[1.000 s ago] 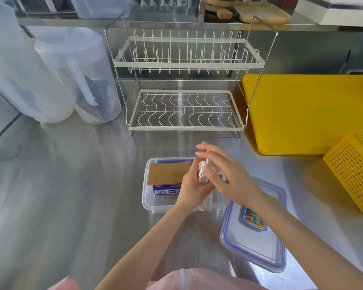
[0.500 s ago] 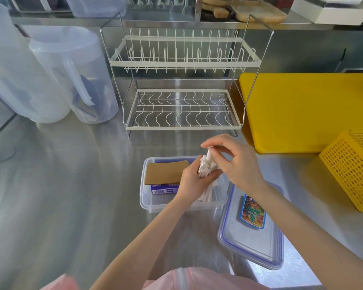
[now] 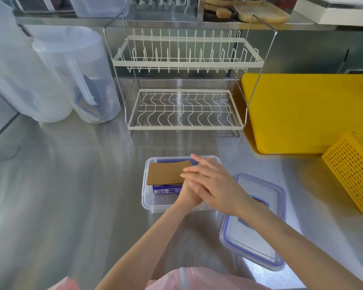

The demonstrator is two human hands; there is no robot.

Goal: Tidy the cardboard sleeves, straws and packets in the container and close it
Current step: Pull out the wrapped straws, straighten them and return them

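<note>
A clear plastic container (image 3: 144, 197) stands open on the steel counter. Inside it at the left, a brown cardboard sleeve (image 3: 166, 172) lies flat on a blue packet (image 3: 166, 191). My left hand (image 3: 187, 198) is curled low in the container's right half, where it gripped the white wrapped straws a moment ago; the straws are now hidden. My right hand (image 3: 215, 185) lies flat over the left hand with its fingers straight, pointing left toward the sleeve. The blue-rimmed lid (image 3: 258, 250) lies on the counter to the container's right.
A white two-tier wire dish rack (image 3: 184, 109) stands behind the container. A yellow cutting board (image 3: 302, 114) and a yellow perforated basket (image 3: 354, 170) are at the right. Large clear plastic jugs (image 3: 78, 76) stand at the back left.
My left hand has sunk into the container with the straw bundle. My right hand let go of the straw tips, flattened out and came down over the left hand, hiding the straws.
</note>
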